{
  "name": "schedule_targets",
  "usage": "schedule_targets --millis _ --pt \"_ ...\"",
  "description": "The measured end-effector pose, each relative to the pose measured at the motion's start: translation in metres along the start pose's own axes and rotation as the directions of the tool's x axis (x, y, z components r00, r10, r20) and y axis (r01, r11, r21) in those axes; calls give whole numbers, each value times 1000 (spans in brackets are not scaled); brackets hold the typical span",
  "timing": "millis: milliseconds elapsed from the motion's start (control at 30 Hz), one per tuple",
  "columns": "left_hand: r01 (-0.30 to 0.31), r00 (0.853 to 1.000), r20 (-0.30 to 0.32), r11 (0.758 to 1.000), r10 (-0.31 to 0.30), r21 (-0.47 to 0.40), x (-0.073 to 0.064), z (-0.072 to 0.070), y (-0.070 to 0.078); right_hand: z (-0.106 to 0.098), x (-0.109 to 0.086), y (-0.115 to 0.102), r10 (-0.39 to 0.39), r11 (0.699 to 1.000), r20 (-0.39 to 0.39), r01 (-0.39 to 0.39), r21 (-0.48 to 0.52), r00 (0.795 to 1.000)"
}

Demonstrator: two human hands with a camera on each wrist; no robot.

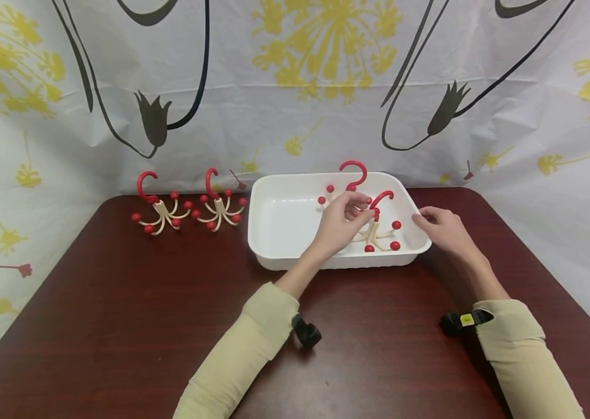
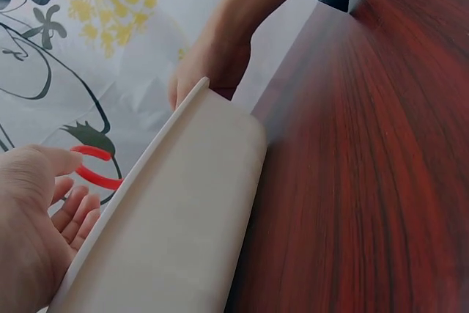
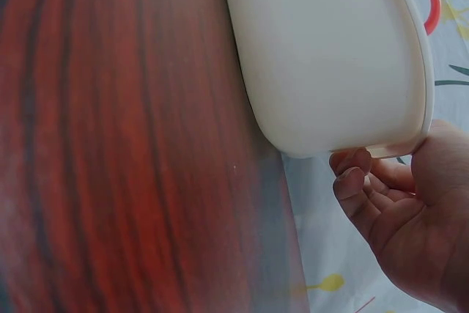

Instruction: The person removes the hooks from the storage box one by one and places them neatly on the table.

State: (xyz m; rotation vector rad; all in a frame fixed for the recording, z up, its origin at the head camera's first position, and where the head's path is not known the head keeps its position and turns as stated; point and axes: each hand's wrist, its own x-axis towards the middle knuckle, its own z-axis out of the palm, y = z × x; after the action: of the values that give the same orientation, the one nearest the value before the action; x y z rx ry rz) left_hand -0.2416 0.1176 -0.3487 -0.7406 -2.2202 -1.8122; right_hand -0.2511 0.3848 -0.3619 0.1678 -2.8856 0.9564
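A white rectangular tray (image 1: 284, 256) stands on the table with two small hangers in it, each with a red hook and cream arms tipped with red balls. The nearer hanger (image 1: 375, 230) is at the tray's right end; the farther hanger (image 1: 356, 169) is behind it, partly hidden by my left hand (image 1: 344, 218). That hand hovers over the tray, its thumb tip beside the nearer red hook (image 2: 99, 179) and its other fingers loosely bent, apart from the thumb. My right hand (image 1: 444, 233) grips the tray's right end, fingers (image 3: 352, 181) under the rim.
Two more hangers, one at the far left (image 1: 161, 215) and one closer to the tray (image 1: 219, 209), stand hook-up on the dark red wooden table (image 1: 169, 302). A white patterned cloth (image 1: 232, 116) hangs behind the table and along both sides.
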Motion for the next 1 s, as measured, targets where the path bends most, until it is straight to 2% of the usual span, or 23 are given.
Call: schedule_targets --millis 200,533,800,1000 --pt "1 1000 15 999 -2 42 4 7 0 0 0 0 10 1000 6 -10 10 1000" --pt "-7 999 35 996 4 91 8 10 1 0 -1 -1 5 1000 1 -5 6 1000" --pt "-42 998 41 991 37 131 11 11 4 0 0 0 -8 1000 0 8 -1 1000" --pt "-78 997 30 993 76 85 11 7 10 0 -1 1 -10 1000 -1 10 1 1000"
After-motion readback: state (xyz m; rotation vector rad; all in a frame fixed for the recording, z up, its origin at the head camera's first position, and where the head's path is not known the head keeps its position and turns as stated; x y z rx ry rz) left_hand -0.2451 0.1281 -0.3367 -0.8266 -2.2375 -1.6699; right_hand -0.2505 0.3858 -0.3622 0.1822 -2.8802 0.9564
